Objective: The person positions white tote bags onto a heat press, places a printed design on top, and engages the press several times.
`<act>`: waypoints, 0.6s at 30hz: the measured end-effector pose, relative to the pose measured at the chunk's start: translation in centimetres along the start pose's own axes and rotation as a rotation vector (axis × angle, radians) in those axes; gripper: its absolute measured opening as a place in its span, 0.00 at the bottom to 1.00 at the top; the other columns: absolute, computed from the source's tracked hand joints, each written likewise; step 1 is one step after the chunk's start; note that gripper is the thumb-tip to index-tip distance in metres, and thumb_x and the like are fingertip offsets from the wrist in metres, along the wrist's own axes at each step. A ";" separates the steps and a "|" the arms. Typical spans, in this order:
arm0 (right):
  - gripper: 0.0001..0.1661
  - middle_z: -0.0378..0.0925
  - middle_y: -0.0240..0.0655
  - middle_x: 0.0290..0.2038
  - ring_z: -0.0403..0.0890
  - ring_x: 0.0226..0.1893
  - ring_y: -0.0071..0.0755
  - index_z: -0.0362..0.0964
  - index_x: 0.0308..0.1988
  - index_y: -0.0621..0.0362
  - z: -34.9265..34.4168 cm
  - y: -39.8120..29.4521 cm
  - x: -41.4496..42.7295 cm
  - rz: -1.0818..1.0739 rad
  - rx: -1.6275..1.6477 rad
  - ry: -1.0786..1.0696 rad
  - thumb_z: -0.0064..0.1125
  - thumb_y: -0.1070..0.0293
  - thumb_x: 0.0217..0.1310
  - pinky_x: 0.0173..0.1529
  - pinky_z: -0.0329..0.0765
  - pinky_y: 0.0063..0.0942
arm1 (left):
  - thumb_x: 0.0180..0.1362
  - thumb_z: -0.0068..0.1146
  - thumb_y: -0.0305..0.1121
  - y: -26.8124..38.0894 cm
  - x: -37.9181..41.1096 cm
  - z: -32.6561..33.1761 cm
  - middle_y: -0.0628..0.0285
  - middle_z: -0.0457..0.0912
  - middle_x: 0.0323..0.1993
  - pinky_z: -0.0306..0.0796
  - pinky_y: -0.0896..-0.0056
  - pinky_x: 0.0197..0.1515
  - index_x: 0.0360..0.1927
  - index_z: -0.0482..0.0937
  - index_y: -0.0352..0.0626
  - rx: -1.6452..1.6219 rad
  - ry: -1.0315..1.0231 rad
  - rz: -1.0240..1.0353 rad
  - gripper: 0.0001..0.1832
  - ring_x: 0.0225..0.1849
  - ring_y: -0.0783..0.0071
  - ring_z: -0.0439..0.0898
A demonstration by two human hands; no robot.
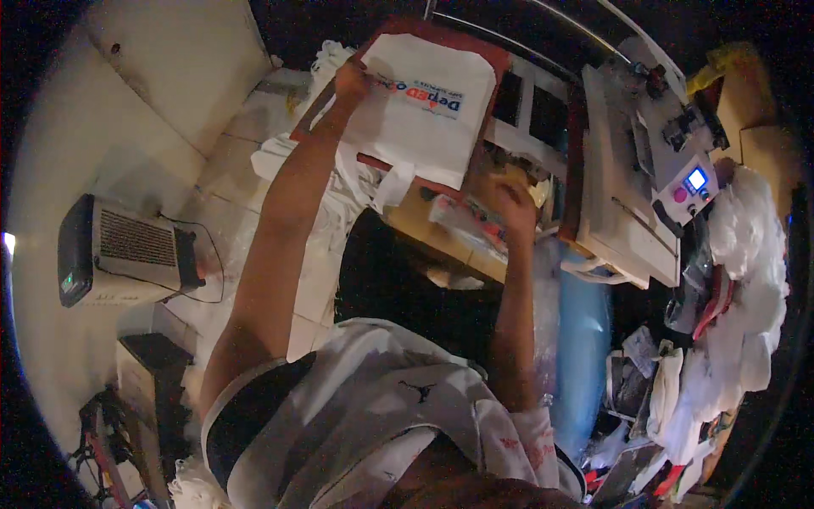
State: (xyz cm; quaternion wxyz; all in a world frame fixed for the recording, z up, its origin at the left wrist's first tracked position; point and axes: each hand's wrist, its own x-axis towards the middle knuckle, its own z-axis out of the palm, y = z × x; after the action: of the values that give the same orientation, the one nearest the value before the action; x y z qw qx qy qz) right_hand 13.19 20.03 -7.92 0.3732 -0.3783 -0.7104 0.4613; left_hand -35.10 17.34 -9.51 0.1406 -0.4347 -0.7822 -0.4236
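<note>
A white fabric tote bag (pixel 439 76) with a printed coloured logo lies flat on the red pad (pixel 499 60) of a heat press. My left hand (pixel 353 79) grips the bag's left edge, and one strap (pixel 395 184) hangs over the near side. My right hand (pixel 518 207) is blurred, to the right of a clear plastic packet (pixel 467 223) with coloured prints. Whether its fingers hold anything is unclear. Right of the pad, the press's upper plate (pixel 610 178) stands swung aside, with a lit control box (pixel 687 189) on it.
White cloth items (pixel 331 57) are heaped left of the press. A boxy grilled appliance (pixel 137 238) with a cord stands on the tiled floor. A blue roll-like object (pixel 582 356) and white plastic bags (pixel 744 267) are on my right. An open carton (pixel 439 238) sits below the pad.
</note>
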 end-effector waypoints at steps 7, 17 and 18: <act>0.06 0.73 0.25 0.27 0.65 0.23 0.15 0.76 0.37 0.59 -4.5 2.3 -11.0 0.305 0.255 -0.061 0.57 0.70 0.63 0.27 0.60 0.19 | 0.41 0.72 0.37 1.4 0.7 -1.2 0.48 0.84 0.40 0.76 0.54 0.49 0.41 0.79 0.39 -0.020 -0.110 -0.149 0.23 0.46 0.51 0.83; 0.11 0.79 0.27 0.36 0.74 0.35 0.23 0.77 0.43 0.58 -8.2 1.7 -16.4 0.446 0.337 -0.150 0.59 0.66 0.63 0.43 0.70 0.23 | 0.60 0.48 0.66 11.5 -6.7 2.4 0.45 0.69 0.62 0.52 0.29 0.66 0.67 0.66 0.49 0.466 -0.098 0.370 0.40 0.64 0.38 0.64; 0.12 0.79 0.28 0.37 0.75 0.37 0.25 0.77 0.44 0.59 -9.2 0.9 -16.3 0.351 0.253 -0.115 0.59 0.66 0.63 0.45 0.70 0.24 | 0.61 0.45 0.67 12.1 -7.2 2.5 0.45 0.68 0.63 0.51 0.27 0.66 0.68 0.66 0.51 0.441 -0.071 0.417 0.40 0.64 0.38 0.64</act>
State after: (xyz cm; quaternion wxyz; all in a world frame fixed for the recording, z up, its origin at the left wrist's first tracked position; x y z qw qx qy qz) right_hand 28.50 9.37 -9.04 0.2905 -0.4195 -0.5902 0.6256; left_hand -20.86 18.48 -8.71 0.2882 -0.5595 -0.7535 -0.1902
